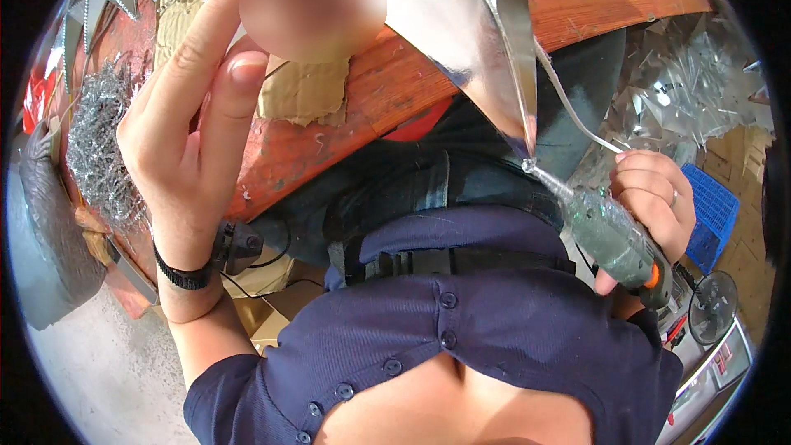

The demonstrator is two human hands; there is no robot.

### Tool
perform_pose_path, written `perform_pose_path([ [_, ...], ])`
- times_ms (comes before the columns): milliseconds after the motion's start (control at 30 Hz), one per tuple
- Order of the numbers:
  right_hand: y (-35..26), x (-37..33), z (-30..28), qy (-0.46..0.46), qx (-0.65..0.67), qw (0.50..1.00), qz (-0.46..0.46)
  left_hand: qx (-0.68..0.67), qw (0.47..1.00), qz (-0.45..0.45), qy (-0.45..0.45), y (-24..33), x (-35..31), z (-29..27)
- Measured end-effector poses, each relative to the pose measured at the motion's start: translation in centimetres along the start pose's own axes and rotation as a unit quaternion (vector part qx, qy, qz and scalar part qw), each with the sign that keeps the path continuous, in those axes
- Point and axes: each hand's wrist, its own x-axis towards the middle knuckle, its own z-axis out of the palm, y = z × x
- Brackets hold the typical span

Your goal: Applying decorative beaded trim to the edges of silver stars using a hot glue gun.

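My right hand [655, 198] is wrapped round a green glue gun [606, 235] with an orange part near its rear. The gun's nozzle meets the lower tip of a shiny silver pointed piece [486, 41], with a clear blob at the contact. A thin whitish cord [568, 103] runs from beside the silver piece to my right fingers. On the left, my left hand [185, 107] is raised over the table edge, thumb and forefinger bent toward each other. A blurred patch hides what lies by its fingertips, and a thin dark line shows beside the thumb.
A reddish wooden table [395, 82] bears torn cardboard [305, 95] and a heap of silver tinsel-like strands [103, 144]. A grey bag [49, 222] stands at far left. Clear shiny pieces [684, 86] and a blue plastic basket [710, 214] are to the right.
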Motion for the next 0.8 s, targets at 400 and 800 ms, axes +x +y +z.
perform_pose_path([
  [400,-0.2,-0.2,0.6,0.023,0.028,0.999,0.014,-0.012,1.0,0.009,-0.002,-0.2,0.0,0.0],
  [800,3.7,-3.0,0.9,0.145,0.217,0.96,0.102,0.025,0.996,0.006,-0.082,1.5,1.3,-1.3],
])
